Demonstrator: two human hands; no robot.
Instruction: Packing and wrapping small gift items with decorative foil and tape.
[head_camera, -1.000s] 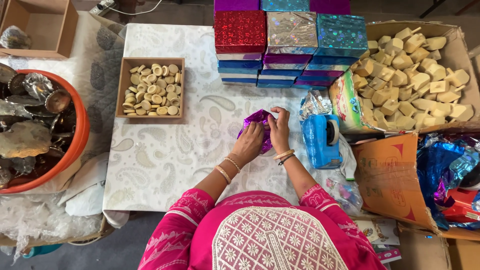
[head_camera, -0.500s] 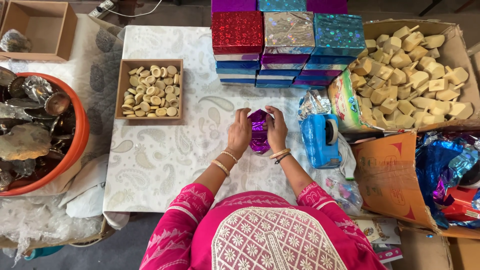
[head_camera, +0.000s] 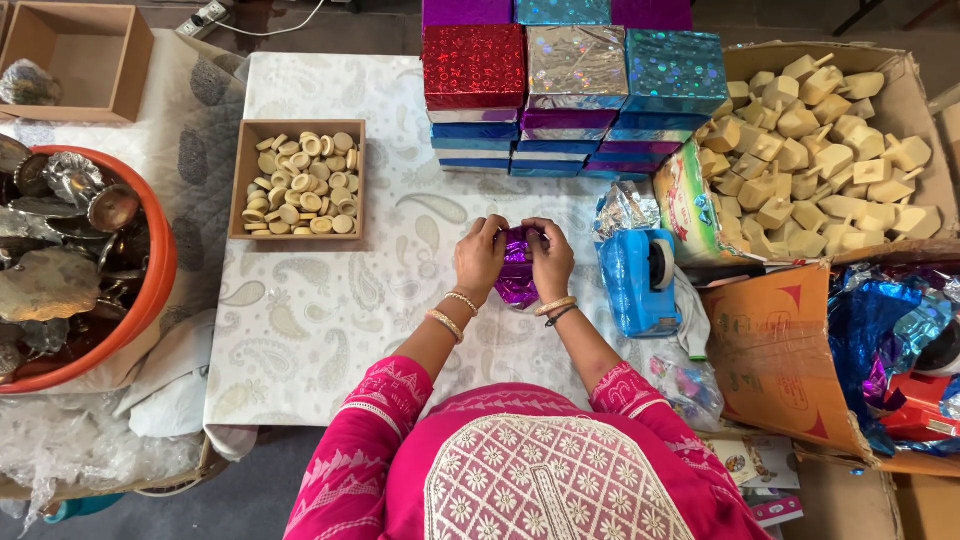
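Right now I have my left hand (head_camera: 480, 257) and right hand (head_camera: 551, 258) clamped on either side of the purple foil parcel (head_camera: 517, 268), held between them just above the table (head_camera: 330, 330), its long axis running toward me.

Open cloth on table (head_camera: 330, 330) left of hands & toward tray (head_camera: 297, 180). Tape dispenser (head_camera: 640, 280) blocks right; stacked boxes (head_camera: 570, 90) block ahead.
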